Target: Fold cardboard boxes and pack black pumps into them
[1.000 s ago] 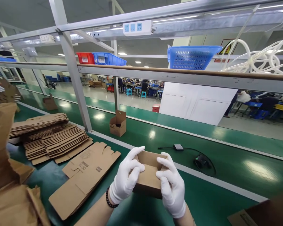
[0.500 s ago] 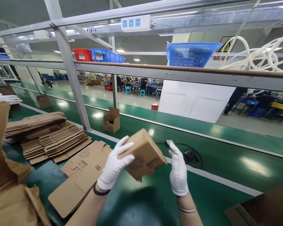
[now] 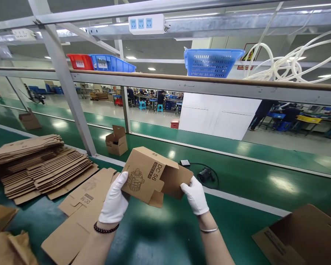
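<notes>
A brown cardboard box (image 3: 143,176) printed "DC 56" is held up between my two white-gloved hands, its open end and flaps facing right. My left hand (image 3: 114,200) grips the closed left end. The large end flap is pinched between the thumb and fingers of my right hand (image 3: 195,195). Below and left of the box, flat printed cardboard blanks (image 3: 71,221) lie on the green surface, beside a stack of folded cardboard (image 3: 60,173). Behind my right hand lies a black part with a cable (image 3: 205,174).
An opened small box (image 3: 116,141) stands on the green conveyor (image 3: 237,173) behind a metal post (image 3: 68,88). A larger open carton (image 3: 300,235) sits at the lower right, crumpled brown paper (image 3: 8,239) at lower left. Blue basket (image 3: 212,62) on the overhead shelf.
The box has turned so its printed side and open end show. My right hand, apart from it before, has closed on its flap. The view has shifted right, and another gloved hand at far left is gone.
</notes>
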The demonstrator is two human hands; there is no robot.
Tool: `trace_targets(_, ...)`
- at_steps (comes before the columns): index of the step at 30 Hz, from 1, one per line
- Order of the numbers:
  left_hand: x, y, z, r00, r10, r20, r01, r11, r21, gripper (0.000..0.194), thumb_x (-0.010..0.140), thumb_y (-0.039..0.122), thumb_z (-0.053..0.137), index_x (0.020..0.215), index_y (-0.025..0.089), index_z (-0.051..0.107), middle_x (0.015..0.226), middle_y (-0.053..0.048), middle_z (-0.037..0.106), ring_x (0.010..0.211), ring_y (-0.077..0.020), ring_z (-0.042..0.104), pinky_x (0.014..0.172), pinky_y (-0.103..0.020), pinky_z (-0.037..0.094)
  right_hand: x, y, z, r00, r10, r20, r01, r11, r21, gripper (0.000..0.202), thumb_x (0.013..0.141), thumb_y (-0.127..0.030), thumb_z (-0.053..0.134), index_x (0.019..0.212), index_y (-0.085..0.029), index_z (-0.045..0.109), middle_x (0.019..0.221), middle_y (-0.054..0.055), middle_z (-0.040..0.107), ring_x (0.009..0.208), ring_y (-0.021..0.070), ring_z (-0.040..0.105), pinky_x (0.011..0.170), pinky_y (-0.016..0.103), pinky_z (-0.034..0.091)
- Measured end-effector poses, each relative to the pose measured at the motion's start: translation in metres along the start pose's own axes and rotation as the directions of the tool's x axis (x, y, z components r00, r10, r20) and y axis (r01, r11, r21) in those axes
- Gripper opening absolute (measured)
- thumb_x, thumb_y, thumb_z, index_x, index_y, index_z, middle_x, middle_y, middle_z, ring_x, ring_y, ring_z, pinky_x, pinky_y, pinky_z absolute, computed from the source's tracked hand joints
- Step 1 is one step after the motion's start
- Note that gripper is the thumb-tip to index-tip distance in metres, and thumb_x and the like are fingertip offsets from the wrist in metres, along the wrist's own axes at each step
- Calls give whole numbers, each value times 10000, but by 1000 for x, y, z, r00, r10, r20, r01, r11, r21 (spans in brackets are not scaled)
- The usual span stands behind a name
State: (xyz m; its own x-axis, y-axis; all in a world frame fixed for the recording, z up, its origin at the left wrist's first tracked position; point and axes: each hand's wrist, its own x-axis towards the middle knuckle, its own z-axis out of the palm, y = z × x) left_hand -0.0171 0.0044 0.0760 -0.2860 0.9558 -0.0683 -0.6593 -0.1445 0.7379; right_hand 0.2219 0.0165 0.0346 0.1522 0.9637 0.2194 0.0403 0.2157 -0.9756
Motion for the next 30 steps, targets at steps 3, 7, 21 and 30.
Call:
trace_targets(3,1,1,0,1000,-9,-15,9,1000,9,314,829,273,665,1135,209,697,1127,-30,727,1056,-196,667,823,-229,597,0,-5,-8,995,31,97,-28,999,-31,462,689,-328,632,1114,-147,641,1058,77,733,989,270,657,835,364,534)
trace_targets(7,5,6,-2,996,-35,-82,38,999,38,268,846,212,629,1104,214,703,1034,-29,742,931,-176,693,753,-243,612,-3,-20,-31,912,158,377,-90,977,-192,305,674,-336,687,919,-155,698,880,36,744,827,232,670,708,314,525)
trace_targets(21,17,6,-14,997,-8,-77,9,1000,14,298,898,313,590,1192,321,639,1239,10,678,1261,-212,548,969,-349,551,16,0,-126,825,-260,-501,-180,720,-670,603,822,-424,477,1319,-96,566,1438,181,483,1366,325,394,1132,486,297)
trace_targets(30,3,-34,-9,997,-32,-66,40,991,130,499,845,653,469,1271,414,570,1387,82,574,1412,-263,362,1144,-462,374,-6,-21,-15,970,-135,200,175,964,-198,406,852,-435,604,1188,-208,623,1120,57,710,1014,224,660,871,329,515)
